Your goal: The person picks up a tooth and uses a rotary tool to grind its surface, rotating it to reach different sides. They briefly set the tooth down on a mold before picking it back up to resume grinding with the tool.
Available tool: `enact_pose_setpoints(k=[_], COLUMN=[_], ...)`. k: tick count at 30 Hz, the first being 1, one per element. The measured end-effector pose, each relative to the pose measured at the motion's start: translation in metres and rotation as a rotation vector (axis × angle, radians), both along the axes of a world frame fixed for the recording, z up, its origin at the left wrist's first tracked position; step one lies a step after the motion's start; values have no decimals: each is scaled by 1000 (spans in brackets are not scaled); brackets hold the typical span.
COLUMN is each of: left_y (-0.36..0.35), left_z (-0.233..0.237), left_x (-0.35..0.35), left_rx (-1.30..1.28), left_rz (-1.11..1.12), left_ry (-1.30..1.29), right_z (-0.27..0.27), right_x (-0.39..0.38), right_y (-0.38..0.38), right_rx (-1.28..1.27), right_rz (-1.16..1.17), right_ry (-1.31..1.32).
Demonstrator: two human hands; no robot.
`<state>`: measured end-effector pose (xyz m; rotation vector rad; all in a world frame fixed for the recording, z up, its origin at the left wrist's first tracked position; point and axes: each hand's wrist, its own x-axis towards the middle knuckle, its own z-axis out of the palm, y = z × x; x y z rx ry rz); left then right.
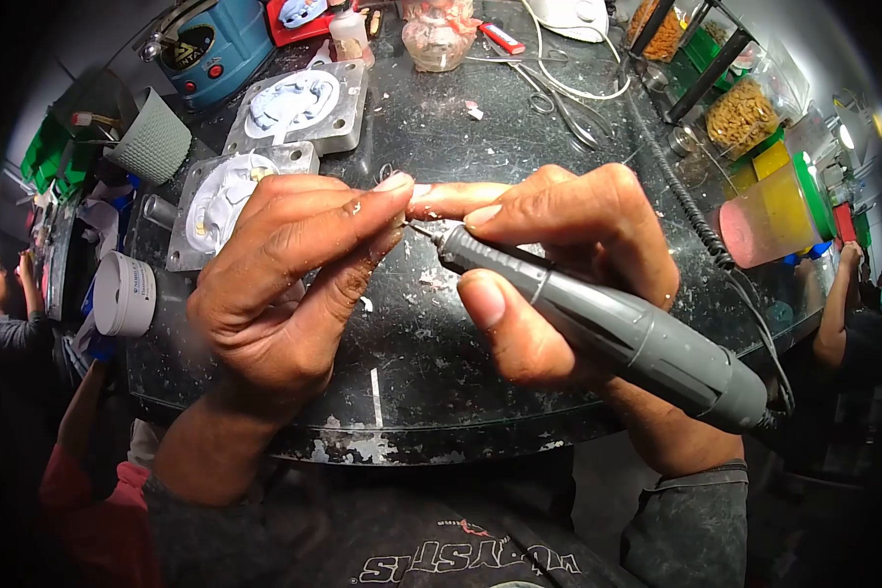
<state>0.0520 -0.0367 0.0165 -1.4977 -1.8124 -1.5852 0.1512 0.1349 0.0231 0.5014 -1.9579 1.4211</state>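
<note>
Though half cut off at the left edge, co-worker [5, 294] in dark top, well apart from the bench [519, 127]; red sleeve [78, 470] nearer, below the bench rim. Next right, on the dark speckled top: white tub [125, 292] on its side, grey textured cup [152, 145] tilted behind it. Then near mould plate [184, 245] and far mould plate [348, 108], metal, flat, just beside each other; blue machine [211, 44] at far edge behind them.

Left of centre: left hand [284, 284], over the bench. Covers part of near mould plate. Closed in a pinch, thumb and forefinger clamped on pale piece [402, 225]; mostly hidden by fingertips, shape unclear. Bur [419, 231]: touches pale piece from the right.

Right of centre: right hand [568, 245]. Wraps round grey handpiece [617, 333], pen-style, thumb underneath; one finger stretched left, touching left forefinger tip. Slants down toward near right.

Far side past the hands: scissors [559, 108], flat on the top. Coiled black cable [691, 211]: runs from far right down to handpiece rear. Further right: yellow translucent cup [774, 216] at bench's right rim. Right edge: another person's arm [838, 304], apart from both hands.
</note>
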Motion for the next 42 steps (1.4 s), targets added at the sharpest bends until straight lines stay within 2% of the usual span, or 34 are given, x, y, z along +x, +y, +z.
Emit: enact_pose_setpoints(k=[34, 37, 39, 40, 42], left_y=[-3, 1, 0, 1, 1], left_z=[-1, -4, -3, -5, -5], left_x=[0, 1, 4, 3, 4], left_rx=[-47, 56, 175, 217, 236], left_rz=[-68, -112, -336, -428, -469], left_ry=[-121, -239, -802, -871, -927], right_z=[-1, 4, 3, 2, 1], right_x=[-2, 2, 2, 2, 1], right_y=[2, 1, 2, 2, 3], right_rx=[22, -20, -19, -19, -22], right_rz=[27, 21, 26, 26, 39], right_ry=[30, -39, -26, -25, -32])
